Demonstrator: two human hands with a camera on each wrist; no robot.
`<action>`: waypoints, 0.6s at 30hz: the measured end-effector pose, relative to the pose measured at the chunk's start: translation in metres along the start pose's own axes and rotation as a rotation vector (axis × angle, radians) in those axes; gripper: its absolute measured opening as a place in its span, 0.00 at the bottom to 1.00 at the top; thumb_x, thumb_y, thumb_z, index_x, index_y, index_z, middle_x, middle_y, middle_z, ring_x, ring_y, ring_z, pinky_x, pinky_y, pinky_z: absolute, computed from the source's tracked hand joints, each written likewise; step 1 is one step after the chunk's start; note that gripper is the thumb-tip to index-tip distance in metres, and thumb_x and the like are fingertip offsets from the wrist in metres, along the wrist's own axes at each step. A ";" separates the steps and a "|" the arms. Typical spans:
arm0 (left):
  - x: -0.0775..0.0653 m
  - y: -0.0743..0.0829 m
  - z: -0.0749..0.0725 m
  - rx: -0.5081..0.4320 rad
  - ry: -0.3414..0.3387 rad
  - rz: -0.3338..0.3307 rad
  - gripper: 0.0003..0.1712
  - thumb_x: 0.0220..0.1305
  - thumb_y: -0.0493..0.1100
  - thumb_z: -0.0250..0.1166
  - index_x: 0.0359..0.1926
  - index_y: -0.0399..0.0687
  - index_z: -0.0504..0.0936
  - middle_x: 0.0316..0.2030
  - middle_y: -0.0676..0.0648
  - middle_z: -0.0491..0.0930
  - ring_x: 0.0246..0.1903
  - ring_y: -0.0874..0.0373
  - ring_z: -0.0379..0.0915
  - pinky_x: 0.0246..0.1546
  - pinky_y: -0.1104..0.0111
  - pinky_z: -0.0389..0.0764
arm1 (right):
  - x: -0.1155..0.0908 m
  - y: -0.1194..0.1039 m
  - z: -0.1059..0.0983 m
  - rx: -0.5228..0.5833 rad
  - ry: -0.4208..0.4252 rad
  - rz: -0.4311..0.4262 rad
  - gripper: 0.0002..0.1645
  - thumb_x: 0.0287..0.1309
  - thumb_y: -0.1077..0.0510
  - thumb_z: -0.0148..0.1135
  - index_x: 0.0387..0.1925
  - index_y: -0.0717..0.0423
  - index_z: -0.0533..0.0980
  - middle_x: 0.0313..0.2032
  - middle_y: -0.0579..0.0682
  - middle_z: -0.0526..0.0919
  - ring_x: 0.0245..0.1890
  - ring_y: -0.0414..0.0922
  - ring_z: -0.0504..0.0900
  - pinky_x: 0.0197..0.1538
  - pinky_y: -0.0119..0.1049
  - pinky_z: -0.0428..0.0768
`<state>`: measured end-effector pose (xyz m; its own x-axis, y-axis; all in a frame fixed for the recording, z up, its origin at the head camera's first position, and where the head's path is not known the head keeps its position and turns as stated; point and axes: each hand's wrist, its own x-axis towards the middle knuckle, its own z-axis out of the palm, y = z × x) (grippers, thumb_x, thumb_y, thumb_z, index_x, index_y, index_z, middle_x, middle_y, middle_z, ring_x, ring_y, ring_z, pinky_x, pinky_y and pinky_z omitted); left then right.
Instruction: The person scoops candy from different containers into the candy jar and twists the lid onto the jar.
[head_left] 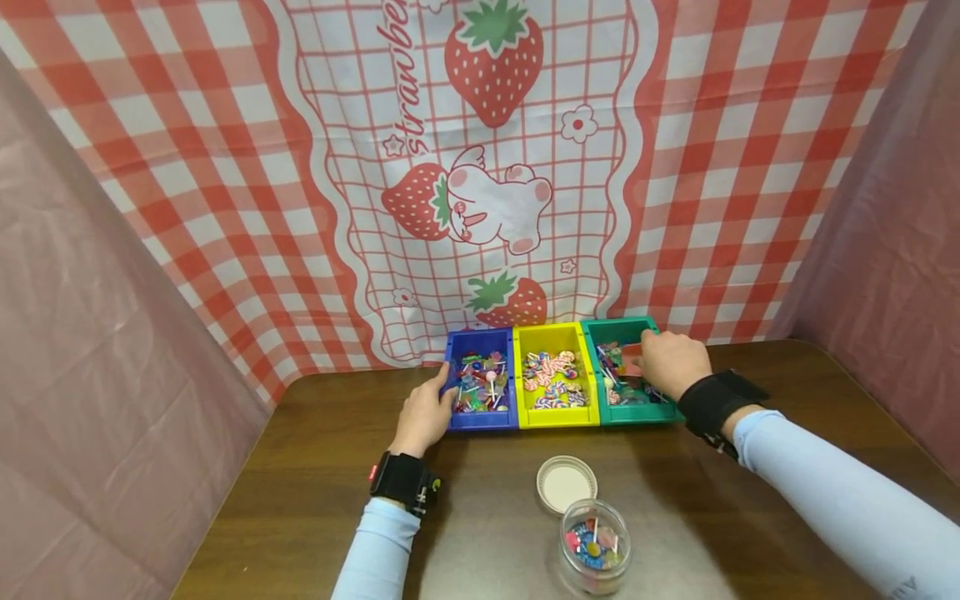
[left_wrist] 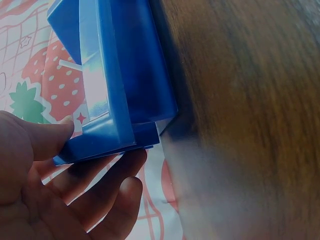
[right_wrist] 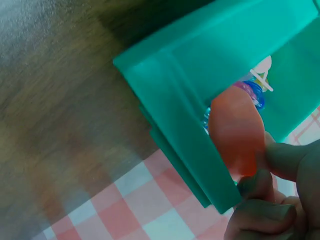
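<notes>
Three joined bins stand in a row against the cloth: a blue bin [head_left: 482, 422], a yellow bin [head_left: 558, 418] and a green bin [head_left: 641, 414]. My left hand [head_left: 422, 419] grips the blue bin's left wall, thumb over the rim and fingers outside it. With my right hand [head_left: 675, 364] I pinch an orange-red scoop [right_wrist: 235, 132] that dips into the green bin. Wrapped candies and lollipops lie in the blue and green bins; striped swirl candies [head_left: 555, 367] fill part of the yellow one. My right hand partly hides the green bin's contents.
Nearer me on the brown table [head_left: 315, 492] stands a clear open jar [head_left: 596, 575] with mixed candies inside. Its white lid [head_left: 566, 487] lies just behind it. A red-checked strawberry cloth [head_left: 495, 200] hangs behind the bins, with pink curtains [head_left: 97, 333] at both sides.
</notes>
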<state>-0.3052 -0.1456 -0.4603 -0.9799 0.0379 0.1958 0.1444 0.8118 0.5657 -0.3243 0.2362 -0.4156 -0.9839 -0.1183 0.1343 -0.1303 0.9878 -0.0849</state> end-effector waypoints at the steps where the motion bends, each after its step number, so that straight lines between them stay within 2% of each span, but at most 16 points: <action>1: 0.000 0.000 0.000 0.005 0.002 0.002 0.30 0.72 0.47 0.61 0.72 0.51 0.68 0.62 0.38 0.75 0.56 0.38 0.75 0.50 0.44 0.76 | 0.000 0.000 0.001 0.003 0.009 -0.001 0.19 0.64 0.53 0.67 0.38 0.68 0.75 0.23 0.57 0.78 0.20 0.51 0.78 0.25 0.52 0.80; 7: -0.002 0.002 -0.001 0.005 0.008 0.012 0.30 0.72 0.46 0.61 0.72 0.49 0.69 0.61 0.37 0.76 0.55 0.37 0.75 0.50 0.43 0.75 | -0.002 0.003 0.008 -0.006 0.048 -0.041 0.21 0.64 0.53 0.67 0.44 0.68 0.74 0.22 0.57 0.78 0.18 0.50 0.76 0.23 0.50 0.79; 13: -0.001 0.001 -0.001 -0.006 0.007 0.004 0.30 0.73 0.47 0.60 0.72 0.51 0.69 0.62 0.38 0.75 0.56 0.38 0.75 0.50 0.44 0.75 | -0.002 0.007 0.007 0.021 0.015 -0.077 0.22 0.64 0.50 0.67 0.41 0.66 0.73 0.21 0.53 0.75 0.17 0.47 0.73 0.22 0.44 0.78; 18: -0.002 0.001 -0.001 -0.009 0.006 0.003 0.30 0.72 0.46 0.61 0.72 0.50 0.69 0.62 0.37 0.75 0.56 0.38 0.75 0.50 0.43 0.75 | -0.002 0.007 0.008 0.033 0.022 -0.082 0.22 0.63 0.48 0.67 0.39 0.64 0.73 0.19 0.51 0.73 0.16 0.47 0.73 0.20 0.42 0.76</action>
<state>-0.3030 -0.1452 -0.4588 -0.9786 0.0364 0.2026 0.1486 0.8062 0.5727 -0.3238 0.2427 -0.4246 -0.9669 -0.1956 0.1637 -0.2143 0.9710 -0.1057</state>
